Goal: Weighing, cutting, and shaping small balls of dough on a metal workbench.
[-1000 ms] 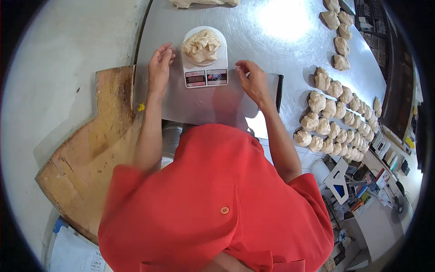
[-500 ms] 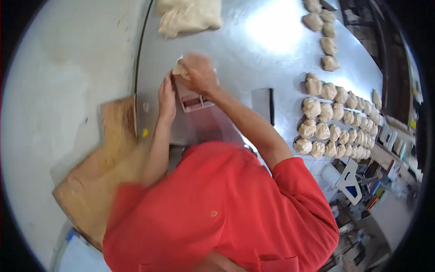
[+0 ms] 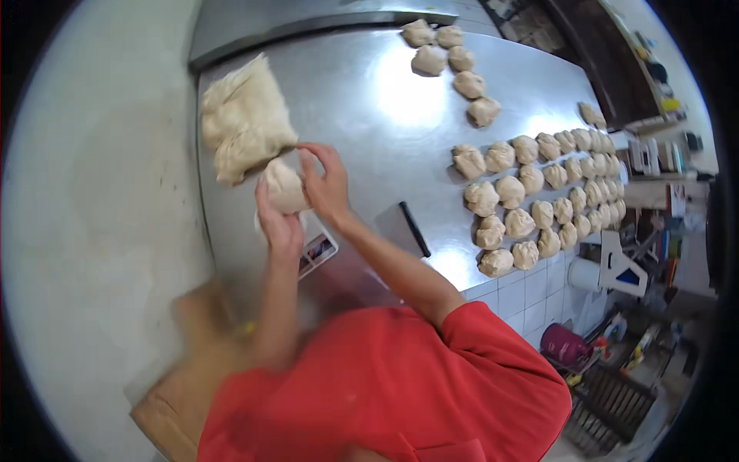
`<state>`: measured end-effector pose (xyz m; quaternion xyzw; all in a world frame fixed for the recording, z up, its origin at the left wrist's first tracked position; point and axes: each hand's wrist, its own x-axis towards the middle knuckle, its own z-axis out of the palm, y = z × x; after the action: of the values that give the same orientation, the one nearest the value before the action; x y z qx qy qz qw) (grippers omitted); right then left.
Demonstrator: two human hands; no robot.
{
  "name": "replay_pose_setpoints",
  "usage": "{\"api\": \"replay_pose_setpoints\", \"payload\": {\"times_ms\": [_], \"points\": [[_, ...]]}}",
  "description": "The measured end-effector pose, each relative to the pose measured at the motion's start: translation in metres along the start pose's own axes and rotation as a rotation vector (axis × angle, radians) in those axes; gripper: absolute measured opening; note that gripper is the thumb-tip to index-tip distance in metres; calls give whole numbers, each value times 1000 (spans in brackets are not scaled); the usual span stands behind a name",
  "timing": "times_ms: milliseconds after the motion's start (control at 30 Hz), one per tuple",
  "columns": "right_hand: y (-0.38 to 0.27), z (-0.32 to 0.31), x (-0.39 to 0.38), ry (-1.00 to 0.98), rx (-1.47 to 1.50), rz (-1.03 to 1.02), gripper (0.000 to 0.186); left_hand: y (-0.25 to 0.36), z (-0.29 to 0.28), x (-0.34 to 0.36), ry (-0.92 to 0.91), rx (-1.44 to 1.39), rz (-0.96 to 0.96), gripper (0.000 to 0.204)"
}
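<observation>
A pale piece of dough [image 3: 285,187] is between my two hands, over a white kitchen scale [image 3: 332,248] that they partly cover. My left hand [image 3: 281,225] cups its left and lower side, fingers pointing up along it. Against its right side rests my right hand [image 3: 327,183], thumb on the dough and fingers curved toward the big dough slab [image 3: 250,115]. This slab lies just beyond, at the far left of the metal table. To the right of the scale is a dough scraper [image 3: 414,229] with a black handle and flat metal blade.
Rows of dough pieces [image 3: 531,179] cover the table's right side, with several more [image 3: 468,85] at the far middle. A wall [image 3: 115,154] borders the left side. Below it leans a brown board [image 3: 181,393]. Tiled floor [image 3: 531,300] shows past the table's right edge.
My view has turned, so the table and dough rows appear shifted left. Both hands have come off the scale's near area toward the slab, and the dough piece now shows between them.
</observation>
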<state>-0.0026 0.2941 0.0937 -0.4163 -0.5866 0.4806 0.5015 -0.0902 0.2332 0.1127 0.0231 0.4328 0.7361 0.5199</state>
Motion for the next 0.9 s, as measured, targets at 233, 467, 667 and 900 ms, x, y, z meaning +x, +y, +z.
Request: {"api": "replay_pose_setpoints", "payload": {"times_ms": [233, 467, 667, 900], "points": [[-64, -57, -34, -59, 464, 157, 42, -11, 79, -47, -145, 273, 323, 32], [-65, -60, -2, 444, 111, -164, 47, -3, 115, -59, -483, 982, 445, 34], [-51, -109, -7, 133, 1212, 731, 47, -44, 53, 13, -998, 1318, 638, 52], [3, -165, 80, 466, -210, 64, 26, -80, 110, 5, -518, 1280, 554, 77]]}}
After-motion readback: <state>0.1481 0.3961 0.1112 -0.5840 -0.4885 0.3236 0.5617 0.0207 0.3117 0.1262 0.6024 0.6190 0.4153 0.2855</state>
